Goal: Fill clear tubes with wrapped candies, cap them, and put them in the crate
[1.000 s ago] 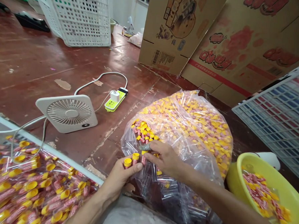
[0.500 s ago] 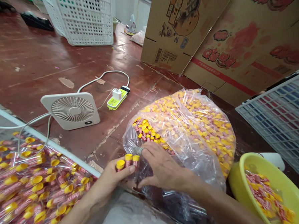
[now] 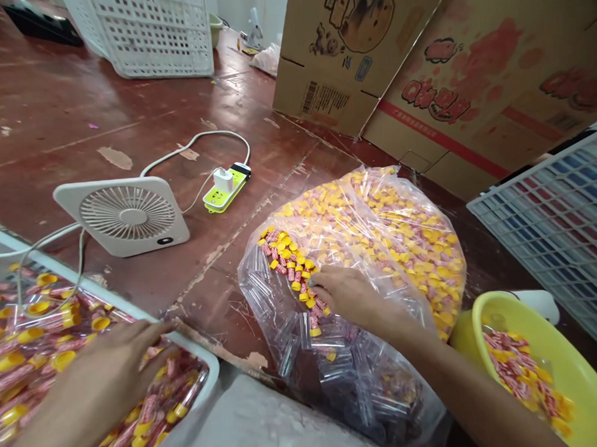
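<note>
My right hand [image 3: 349,294] reaches into the mouth of a big clear plastic bag [image 3: 380,246] full of small yellow-capped tubes with red-and-white contents. Its fingers are curled down among the loose tubes [image 3: 290,264] at the bag's opening; what they grip is hidden. My left hand [image 3: 111,370] lies over the white tray [image 3: 206,362] at the lower left, which holds several of the same tubes [image 3: 34,331]. Motion smears this hand, and its fingers rest on the tubes near the tray's rim.
A white square fan [image 3: 125,216] and a green power strip [image 3: 221,191] with cable lie on the red floor. Cardboard boxes [image 3: 420,64] stand behind the bag. A yellow basin [image 3: 536,364] of candies sits at right, with white crates [image 3: 553,210] beside it and another white crate [image 3: 153,31] far back.
My left hand carried the three tubes it held from beside the bag down-left to the tray. My right hand moved back up into the bag's opening.
</note>
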A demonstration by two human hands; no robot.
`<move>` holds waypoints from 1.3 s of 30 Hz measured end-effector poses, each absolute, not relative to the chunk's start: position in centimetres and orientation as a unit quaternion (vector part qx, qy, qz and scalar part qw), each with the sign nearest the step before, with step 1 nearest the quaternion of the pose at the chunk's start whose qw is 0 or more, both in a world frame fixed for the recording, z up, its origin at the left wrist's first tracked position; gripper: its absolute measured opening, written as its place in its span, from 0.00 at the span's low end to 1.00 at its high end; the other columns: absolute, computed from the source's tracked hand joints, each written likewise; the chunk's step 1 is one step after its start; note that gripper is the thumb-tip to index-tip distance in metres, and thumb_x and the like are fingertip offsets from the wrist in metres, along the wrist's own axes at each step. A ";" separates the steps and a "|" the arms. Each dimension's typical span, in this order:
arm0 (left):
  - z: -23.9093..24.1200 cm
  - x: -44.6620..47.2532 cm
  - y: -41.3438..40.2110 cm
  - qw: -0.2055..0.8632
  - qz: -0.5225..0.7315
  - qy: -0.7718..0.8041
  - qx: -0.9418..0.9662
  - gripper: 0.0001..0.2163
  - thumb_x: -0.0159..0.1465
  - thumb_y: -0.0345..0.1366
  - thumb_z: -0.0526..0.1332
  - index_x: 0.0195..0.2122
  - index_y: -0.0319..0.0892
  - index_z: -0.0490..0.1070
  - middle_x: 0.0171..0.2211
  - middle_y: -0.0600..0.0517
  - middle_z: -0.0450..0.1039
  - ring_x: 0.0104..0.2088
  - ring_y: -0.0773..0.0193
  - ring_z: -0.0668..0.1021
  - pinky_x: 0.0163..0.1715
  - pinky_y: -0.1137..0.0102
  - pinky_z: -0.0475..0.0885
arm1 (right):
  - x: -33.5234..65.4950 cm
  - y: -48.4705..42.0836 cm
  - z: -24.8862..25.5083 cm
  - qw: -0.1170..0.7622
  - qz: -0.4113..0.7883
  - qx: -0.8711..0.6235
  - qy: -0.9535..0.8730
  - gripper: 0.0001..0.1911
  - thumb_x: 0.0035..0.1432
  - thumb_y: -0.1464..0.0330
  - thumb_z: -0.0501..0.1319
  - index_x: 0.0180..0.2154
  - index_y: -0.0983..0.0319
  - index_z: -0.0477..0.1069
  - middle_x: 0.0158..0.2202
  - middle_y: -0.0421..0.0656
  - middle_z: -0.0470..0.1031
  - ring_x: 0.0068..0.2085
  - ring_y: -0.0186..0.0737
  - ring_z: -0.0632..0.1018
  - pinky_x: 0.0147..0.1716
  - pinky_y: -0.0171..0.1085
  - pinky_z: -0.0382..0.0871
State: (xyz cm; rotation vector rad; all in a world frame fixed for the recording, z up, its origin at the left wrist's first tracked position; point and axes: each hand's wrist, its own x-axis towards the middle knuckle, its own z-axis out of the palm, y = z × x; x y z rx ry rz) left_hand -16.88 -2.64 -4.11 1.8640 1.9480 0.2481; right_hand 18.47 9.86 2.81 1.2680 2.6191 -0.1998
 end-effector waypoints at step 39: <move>-2.8 -2.6 1.0 0.803 0.321 0.348 0.362 0.16 0.60 0.48 0.67 0.39 0.40 0.70 0.25 0.59 0.65 0.22 0.72 0.62 0.22 0.76 0.54 | 18.1 7.2 2.6 -0.045 -0.490 0.514 0.703 0.14 0.52 0.65 0.70 0.23 0.62 0.68 0.21 0.32 0.65 0.24 0.29 0.66 0.22 0.29 0.53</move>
